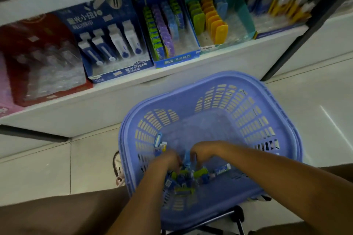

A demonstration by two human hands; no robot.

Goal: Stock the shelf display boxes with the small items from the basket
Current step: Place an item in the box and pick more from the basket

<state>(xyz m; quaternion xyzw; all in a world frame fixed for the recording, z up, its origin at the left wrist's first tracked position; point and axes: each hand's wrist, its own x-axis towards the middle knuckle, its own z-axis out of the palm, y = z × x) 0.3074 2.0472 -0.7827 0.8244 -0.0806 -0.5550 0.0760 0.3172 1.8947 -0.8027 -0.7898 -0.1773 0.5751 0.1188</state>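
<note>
Head view: left hand (168, 158), right hand (201, 150) in basket (235, 76) among leftover small items (183, 182), finger closure indiscernible; display boxes (177, 59) beyond basket part-filled.

A shop is shown: at twelve o'clock a white shelf (99, 101) is lined with printed cardboard display boxes (122, 73) of packaged stationery, and at five o'clock a blue plastic shopping basket (229, 76) is seen.
</note>
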